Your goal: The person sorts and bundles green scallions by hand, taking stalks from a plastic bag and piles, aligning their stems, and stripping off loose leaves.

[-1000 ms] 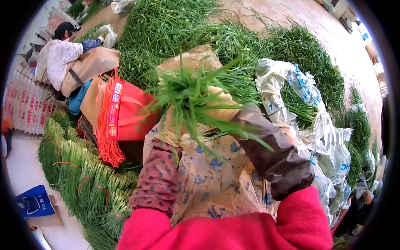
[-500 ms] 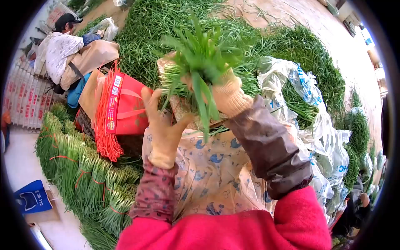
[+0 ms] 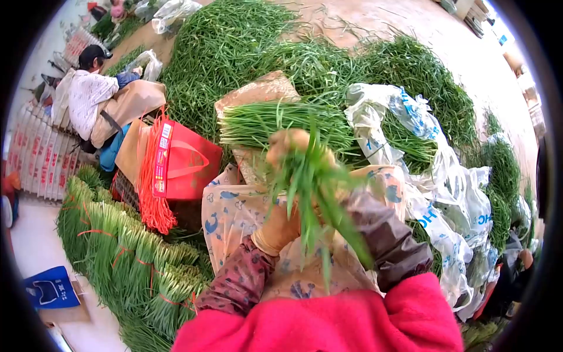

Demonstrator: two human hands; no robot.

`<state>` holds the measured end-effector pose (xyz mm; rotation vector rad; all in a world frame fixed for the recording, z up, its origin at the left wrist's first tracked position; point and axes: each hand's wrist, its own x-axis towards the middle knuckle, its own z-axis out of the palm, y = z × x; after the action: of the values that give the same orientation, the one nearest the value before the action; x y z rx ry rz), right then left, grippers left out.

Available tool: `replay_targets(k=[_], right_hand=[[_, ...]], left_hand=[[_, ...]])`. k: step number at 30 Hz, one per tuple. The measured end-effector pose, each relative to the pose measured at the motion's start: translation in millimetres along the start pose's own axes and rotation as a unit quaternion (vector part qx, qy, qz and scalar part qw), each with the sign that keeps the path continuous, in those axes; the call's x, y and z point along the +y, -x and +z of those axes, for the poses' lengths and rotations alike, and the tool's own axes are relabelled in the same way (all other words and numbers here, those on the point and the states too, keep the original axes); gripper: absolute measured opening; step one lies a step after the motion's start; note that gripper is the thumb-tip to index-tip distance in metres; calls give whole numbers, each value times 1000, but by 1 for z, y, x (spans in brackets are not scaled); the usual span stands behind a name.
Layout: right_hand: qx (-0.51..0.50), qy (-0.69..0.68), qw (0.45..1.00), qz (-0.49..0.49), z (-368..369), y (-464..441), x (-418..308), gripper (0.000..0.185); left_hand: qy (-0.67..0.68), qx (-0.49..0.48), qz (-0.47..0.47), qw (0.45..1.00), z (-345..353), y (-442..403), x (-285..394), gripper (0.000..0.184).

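My right hand, in a pale glove, is closed around a bunch of garlic chives. The leaves hang down toward my lap, blurred by motion, and cover part of the wrist. Below them is my gloved left hand, close to the hanging leaves; its fingers are hidden behind them. Just beyond my hands, a neat pile of garlic chives lies crosswise on a tan board, pale stem ends to the left. A patterned apron covers my lap.
To the left stand a red bag with red ties and rows of tied chive bundles. White plastic bags lie at the right. Loose greens are heaped ahead. Another person sits at far left.
My right hand has drawn the bunch back toward me and its leaves now point downward. My left hand has moved right and lower, under the leaves. The pile on the board is uncovered.
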<state>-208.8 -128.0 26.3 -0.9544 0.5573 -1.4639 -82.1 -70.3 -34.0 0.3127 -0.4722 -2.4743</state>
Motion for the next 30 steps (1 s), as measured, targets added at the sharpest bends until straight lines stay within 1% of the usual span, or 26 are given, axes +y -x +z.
replay_targets(k=[1,2,3,4,7,9,10,11,12,13,14,15,16,17,18,20,21,22,23,24,25,26,27,28,29,30], right_hand=[[-61,170,969,-171,-1,3,-4,34],[-121,292,923,-218,0,13,-13,31],[-171,395,859,-277,1,22,-22,29],[-199,398,858,-257,7,37,-28,26],[-207,427,839,-266,16,69,-22,25],[-261,496,796,-229,19,84,-25,29],[-257,495,797,-233,20,91,-29,29],[-323,467,798,-203,21,97,-37,33],[-387,436,794,-173,22,101,-47,38],[-392,332,847,-133,23,103,-57,41],[-392,332,847,-138,16,110,-60,41],[-270,167,947,41,5,120,-61,40],[-127,-14,968,215,-1,123,-58,38],[-51,1,977,206,-7,114,-53,38],[81,45,958,272,-8,114,-33,41],[4,-34,962,269,-13,116,1,50],[-37,-25,950,308,-10,113,7,48],[-77,-16,934,348,-4,110,15,47],[-106,7,939,326,-4,104,47,75],[-46,-162,910,379,-8,103,67,81],[7,-238,916,322,-2,97,69,84],[58,-313,911,261,3,90,71,86],[98,-301,924,213,-7,81,92,90],[145,-285,927,197,-7,75,81,83],[150,-308,916,210,-14,70,71,76],[156,-332,903,225,-24,68,65,71]], left_hand=[[302,-62,63,949,24,-7,7,59],[281,-53,52,957,27,-9,11,59],[241,-19,28,970,28,-5,14,59],[210,11,5,978,29,-2,14,59],[163,87,-41,982,30,8,10,60],[159,141,-42,976,34,16,8,60],[159,164,-38,973,37,20,7,60],[159,178,-34,971,40,23,9,60],[134,142,-17,981,44,24,14,62],[114,95,-34,988,28,27,20,62],[95,47,-50,993,12,29,26,61],[29,101,-34,994,15,31,28,57],[-39,154,-18,987,20,33,31,53],[-96,158,-15,983,23,36,41,40],[-106,154,-16,982,30,38,45,40],[-224,209,-40,951,44,45,47,35],[-288,196,-35,937,47,44,49,30],[-313,210,-37,926,54,47,51,26],[-362,236,-51,900,51,49,50,24],[-409,262,-63,872,45,52,51,23],[-413,244,-106,871,38,56,57,25],[-442,247,-99,857,34,61,55,23],[-458,236,-95,851,38,65,53,21],[-474,227,-91,846,42,69,52,19],[-472,230,-97,845,40,74,51,19],[-448,218,-144,855,38,81,50,21]])
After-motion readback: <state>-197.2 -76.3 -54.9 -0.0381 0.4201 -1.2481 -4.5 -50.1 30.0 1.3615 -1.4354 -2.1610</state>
